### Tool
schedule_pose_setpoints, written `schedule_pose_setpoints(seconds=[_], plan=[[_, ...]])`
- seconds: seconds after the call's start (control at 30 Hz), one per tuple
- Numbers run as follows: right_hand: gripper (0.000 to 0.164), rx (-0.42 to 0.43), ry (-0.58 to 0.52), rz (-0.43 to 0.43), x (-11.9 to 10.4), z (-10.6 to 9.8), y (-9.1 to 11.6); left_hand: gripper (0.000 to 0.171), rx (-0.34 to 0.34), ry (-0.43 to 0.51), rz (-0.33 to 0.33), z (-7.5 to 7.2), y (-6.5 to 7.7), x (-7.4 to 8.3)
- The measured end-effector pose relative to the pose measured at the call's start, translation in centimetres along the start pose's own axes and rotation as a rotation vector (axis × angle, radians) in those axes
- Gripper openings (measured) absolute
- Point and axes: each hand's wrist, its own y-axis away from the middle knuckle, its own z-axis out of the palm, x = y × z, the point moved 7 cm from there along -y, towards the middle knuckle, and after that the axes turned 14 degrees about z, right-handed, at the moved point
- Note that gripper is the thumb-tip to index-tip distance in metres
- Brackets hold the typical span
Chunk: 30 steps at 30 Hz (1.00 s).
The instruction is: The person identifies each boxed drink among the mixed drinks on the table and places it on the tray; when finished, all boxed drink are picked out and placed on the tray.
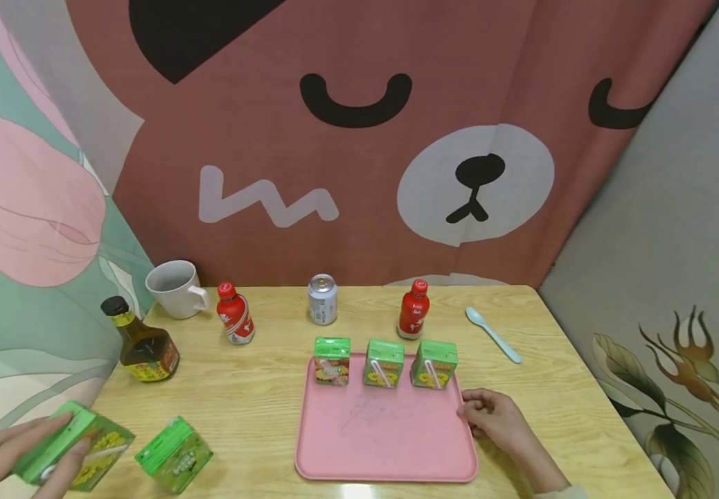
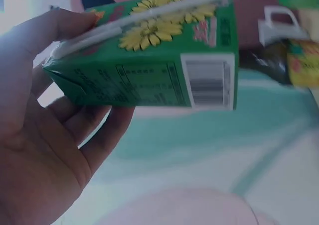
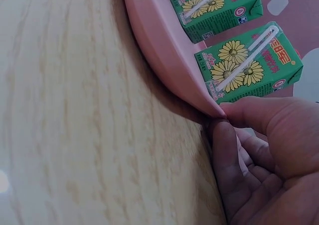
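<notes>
Left hand (image 2: 47, 150): grips 1 green drink carton (image 2: 154, 80), thumb on the straw side, fingers beneath; the carton is tilted and shows yellow flowers, a white straw and a barcode. Position: by the left edge of the table (image 1: 253, 409), towards the near left corner.

Right hand (image 1: 499, 423): pinches the right edge of the pink tray (image 1: 391, 433) between thumb and finger, nearer the far right corner.

Spare carton (image 1: 179, 457): green, on the table near its front edge, between the held carton and the tray, touching neither.

On the tray, 3 green cartons in a row along its far edge: left carton (image 1: 332, 360) at the far left corner, middle carton (image 1: 384, 364), right carton (image 1: 434, 364) at the far right corner. The latter 2 show straws.

Along the table's far edge, left to right: white mug (image 1: 175, 291) at the far left corner; red bottle (image 1: 235, 315); silver can (image 1: 323, 301); second red bottle (image 1: 413, 312), behind the tray.

Brown sauce bottle (image 1: 147, 350), black cap: by the left edge.

Pale blue spoon (image 1: 493, 334): lying towards the far right corner.
</notes>
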Motion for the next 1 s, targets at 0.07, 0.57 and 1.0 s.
schedule_pose_setpoints(seconds=[0.07,0.57,1.0], plan=[[0.043,-0.008,-0.003,0.001,0.0,0.1,0.0,0.031,-0.01,0.145,0.132,0.8,-1.4,0.9],[0.043,-0.049,-0.009,-0.032,-0.5,0.0,0.4,0.058,-0.31,0.72,0.277,13.7,-6.3,10.0],[0.042,-0.038,0.008,-0.012,0.0,0.2,0.2,0.031,-0.608,0.922,0.254,24.1,-2.7,12.3]])
